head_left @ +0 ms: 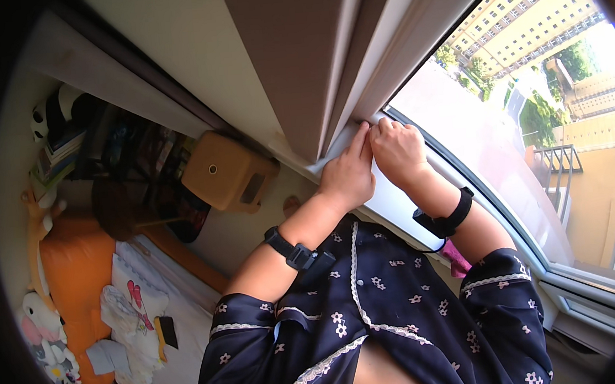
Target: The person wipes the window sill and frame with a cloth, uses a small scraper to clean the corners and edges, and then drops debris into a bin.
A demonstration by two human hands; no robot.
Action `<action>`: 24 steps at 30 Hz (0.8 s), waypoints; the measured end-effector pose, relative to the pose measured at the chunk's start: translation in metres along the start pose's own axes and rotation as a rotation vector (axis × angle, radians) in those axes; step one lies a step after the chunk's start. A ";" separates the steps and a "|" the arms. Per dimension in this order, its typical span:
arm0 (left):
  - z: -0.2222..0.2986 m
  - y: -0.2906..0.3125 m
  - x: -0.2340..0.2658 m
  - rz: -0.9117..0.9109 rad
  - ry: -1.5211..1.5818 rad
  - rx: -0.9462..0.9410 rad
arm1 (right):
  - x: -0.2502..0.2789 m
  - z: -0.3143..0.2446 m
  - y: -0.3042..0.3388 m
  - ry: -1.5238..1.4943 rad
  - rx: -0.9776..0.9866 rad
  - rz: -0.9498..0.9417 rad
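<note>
My left hand and my right hand meet at the inner corner where the white window frame joins the window sill. The left index finger stretches forward to the corner, with its other fingers folded under. Beside it, the right hand is closed, its fingers curled and knuckles up, touching the left fingertips. Whatever the fingertips pinch, if anything, is hidden by the hands. A brown upright panel rises just beyond the left hand. On the sill, partly behind my right forearm, lies a pink cloth.
Window glass runs along my right, with buildings outside. To the left stands a tan plastic stool on the floor. Farther left is a bed with an orange cushion, clothes, a dark phone-like object and plush toys.
</note>
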State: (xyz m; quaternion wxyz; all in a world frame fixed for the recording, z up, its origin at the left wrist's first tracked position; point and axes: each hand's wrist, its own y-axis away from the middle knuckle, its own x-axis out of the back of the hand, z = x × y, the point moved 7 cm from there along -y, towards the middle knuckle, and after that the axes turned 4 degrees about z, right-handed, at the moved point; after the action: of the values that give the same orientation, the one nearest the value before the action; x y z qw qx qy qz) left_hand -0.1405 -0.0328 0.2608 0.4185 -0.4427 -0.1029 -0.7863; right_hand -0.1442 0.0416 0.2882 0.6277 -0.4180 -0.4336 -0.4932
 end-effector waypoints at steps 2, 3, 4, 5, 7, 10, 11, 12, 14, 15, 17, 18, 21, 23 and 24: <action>0.000 0.000 -0.001 0.001 -0.011 0.016 | 0.000 0.000 0.000 0.010 0.002 -0.003; 0.000 0.000 -0.001 0.012 -0.006 0.008 | 0.001 0.000 0.001 0.014 0.007 0.001; 0.001 0.001 0.000 0.023 -0.001 0.000 | 0.002 0.000 0.001 0.018 0.014 0.004; 0.001 0.001 0.000 0.024 0.000 0.003 | 0.003 0.000 0.001 0.018 0.017 0.003; 0.002 0.001 0.000 -0.002 0.009 0.018 | 0.006 0.000 0.001 0.006 0.022 -0.014; 0.004 0.001 0.000 0.032 -0.005 -0.045 | 0.006 0.001 0.002 0.031 0.022 -0.029; 0.004 0.001 0.000 0.031 -0.003 -0.044 | 0.006 0.001 0.003 0.032 0.023 -0.031; 0.005 0.001 0.000 0.025 0.001 -0.044 | 0.005 0.002 0.003 0.031 0.022 -0.024; 0.006 0.002 -0.001 0.019 0.006 -0.044 | 0.005 0.002 0.004 0.029 0.021 -0.019; 0.006 0.002 -0.002 0.026 0.005 -0.049 | 0.006 0.002 0.004 0.030 0.024 -0.026; 0.007 0.002 -0.002 0.033 0.004 -0.055 | 0.007 0.003 0.005 0.030 0.025 -0.033; 0.008 0.002 -0.002 0.035 0.006 -0.061 | 0.007 0.003 0.006 0.031 0.029 -0.042; 0.012 0.002 -0.003 0.022 0.011 -0.074 | 0.003 0.006 0.011 0.030 0.037 -0.042; 0.014 0.003 -0.004 0.010 0.012 -0.075 | 0.004 0.008 0.014 0.025 0.046 -0.031; 0.017 0.004 -0.005 0.004 0.025 -0.090 | 0.006 0.009 0.017 0.026 0.043 -0.048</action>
State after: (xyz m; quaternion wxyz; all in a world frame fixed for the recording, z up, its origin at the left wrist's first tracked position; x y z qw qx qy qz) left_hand -0.1261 -0.0233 0.2660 0.4008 -0.4513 -0.0613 -0.7950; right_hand -0.1278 0.0512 0.2947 0.6302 -0.3874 -0.4460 -0.5038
